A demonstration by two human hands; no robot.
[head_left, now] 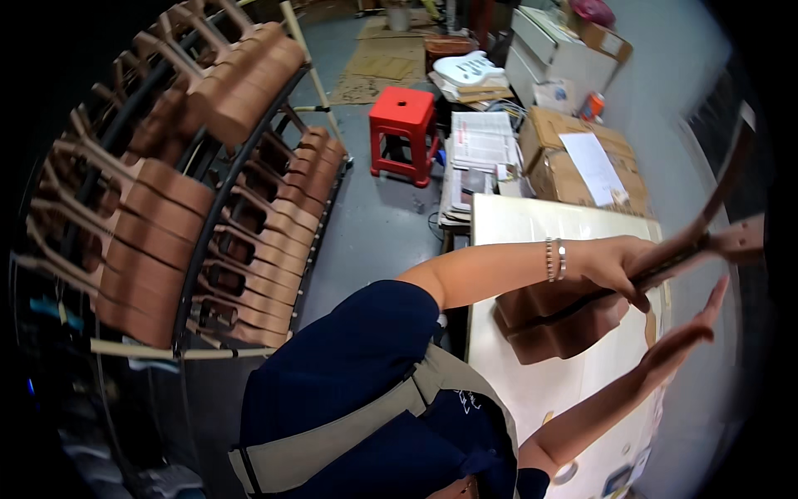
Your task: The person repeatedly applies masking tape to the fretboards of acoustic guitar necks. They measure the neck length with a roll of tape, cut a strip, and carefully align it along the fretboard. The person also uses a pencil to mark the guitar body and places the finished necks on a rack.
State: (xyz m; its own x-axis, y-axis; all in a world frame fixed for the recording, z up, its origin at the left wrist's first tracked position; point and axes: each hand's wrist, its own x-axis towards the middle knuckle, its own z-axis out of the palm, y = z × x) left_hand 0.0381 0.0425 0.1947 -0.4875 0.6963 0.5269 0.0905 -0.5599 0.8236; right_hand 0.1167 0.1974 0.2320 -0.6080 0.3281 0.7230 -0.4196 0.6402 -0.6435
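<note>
Smooth, matt wooden guitar (569,337)

We look steeply down from the wearer's head, through the left lens of a side-by-side fisheye pair. Very near, a navy sleeve (345,333) fills our lower middle; the left hand (613,262) and right hand (675,348) reach toward our right edge. Farther off, we see past a red stool (403,108), straight edges bending toward a dark rim.

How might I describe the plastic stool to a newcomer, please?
Find the rack of brown guitars on the left. On the grey floor between it and the papers stands the plastic stool, bright red, unlike its brown and white neighbours.
</note>
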